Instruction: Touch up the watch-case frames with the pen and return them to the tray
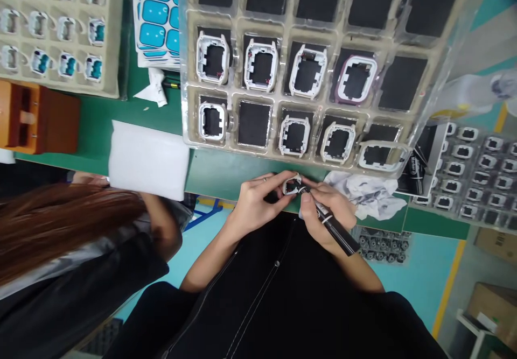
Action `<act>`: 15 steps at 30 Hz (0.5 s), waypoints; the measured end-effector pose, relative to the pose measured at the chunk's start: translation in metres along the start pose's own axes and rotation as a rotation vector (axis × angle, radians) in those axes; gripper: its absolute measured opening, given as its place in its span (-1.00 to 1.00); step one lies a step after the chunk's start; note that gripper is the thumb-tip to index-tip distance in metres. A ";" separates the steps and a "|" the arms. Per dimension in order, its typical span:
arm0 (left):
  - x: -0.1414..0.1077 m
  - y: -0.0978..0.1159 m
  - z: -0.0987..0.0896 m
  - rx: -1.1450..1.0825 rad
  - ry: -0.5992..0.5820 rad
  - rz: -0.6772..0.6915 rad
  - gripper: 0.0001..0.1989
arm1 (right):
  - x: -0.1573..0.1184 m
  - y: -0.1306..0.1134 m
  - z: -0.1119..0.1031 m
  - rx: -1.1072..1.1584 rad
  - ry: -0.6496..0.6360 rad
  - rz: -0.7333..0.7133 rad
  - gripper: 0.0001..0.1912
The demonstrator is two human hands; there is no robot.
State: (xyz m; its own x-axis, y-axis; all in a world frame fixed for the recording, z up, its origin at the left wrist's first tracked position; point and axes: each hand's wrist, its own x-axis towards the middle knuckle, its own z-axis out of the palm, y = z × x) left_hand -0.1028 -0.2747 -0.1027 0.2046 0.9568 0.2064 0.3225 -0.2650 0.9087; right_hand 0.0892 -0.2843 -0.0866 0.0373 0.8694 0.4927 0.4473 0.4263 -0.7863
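Note:
My left hand [258, 203] is closed on a small white watch-case frame [287, 187], held at the table's front edge. Between the fingers of my right hand [327, 208] is a black marker pen [338, 233], its tip end against or very near the frame; the exact contact is too small to tell. Right-hand fingertips also reach the frame's far side. Just beyond my hands lies a clear plastic tray [252, 152] with black-lined pockets. Several white frames [260, 64] and one purple-edged frame [357, 79] sit in it.
Crumpled white paper [365, 195] lies right of my hands, beside a box of black markers [416, 173]. A white foam pad [149, 160], blue sticker sheets [155, 12], an orange holder [40, 117] and a beige parts tray [111, 36] are leftward. A co-worker [81, 240] sits at left.

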 end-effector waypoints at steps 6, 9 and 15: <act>0.000 -0.001 0.001 0.032 0.009 0.025 -0.60 | -0.001 0.000 -0.002 0.001 -0.021 0.023 -0.84; -0.001 -0.001 0.001 0.032 0.008 0.015 -0.60 | -0.002 0.001 -0.002 -0.017 -0.007 0.013 -0.85; -0.001 -0.001 0.001 0.039 0.007 0.020 -0.59 | -0.003 0.002 0.002 0.028 0.023 0.011 -0.81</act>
State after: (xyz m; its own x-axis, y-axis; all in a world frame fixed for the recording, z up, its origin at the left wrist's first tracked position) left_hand -0.1026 -0.2756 -0.1045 0.2050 0.9521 0.2269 0.3547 -0.2883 0.8894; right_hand 0.0886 -0.2858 -0.0906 0.0627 0.8681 0.4925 0.4219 0.4241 -0.8013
